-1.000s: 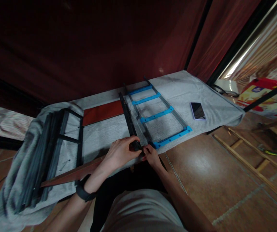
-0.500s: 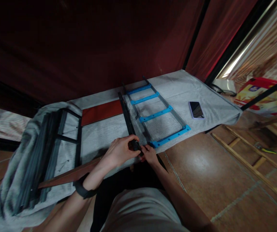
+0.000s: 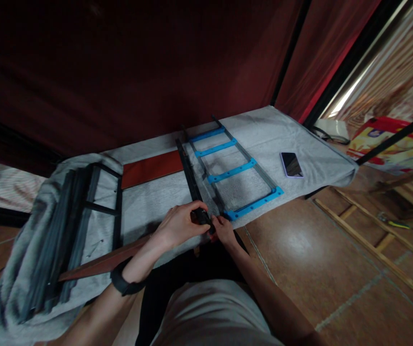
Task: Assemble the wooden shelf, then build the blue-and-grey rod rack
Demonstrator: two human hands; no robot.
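My left hand (image 3: pixel 178 225) is curled around a small black object (image 3: pixel 202 217) at the near end of a long black metal bar (image 3: pixel 187 169) on the grey-covered table (image 3: pixel 260 134). My right hand (image 3: pixel 222 228) pinches at the same spot from the right, fingers closed. Beside them lies a ladder-like frame (image 3: pixel 234 169) with blue cross pieces. A reddish-brown plank (image 3: pixel 102 262) runs along the table's near edge under my left wrist.
A phone (image 3: pixel 291 165) lies face up on the right of the table. A red board (image 3: pixel 152 168) and a stack of dark metal frames (image 3: pixel 72 230) sit to the left. Wooden slats (image 3: pixel 372 245) lie on the tiled floor at right.
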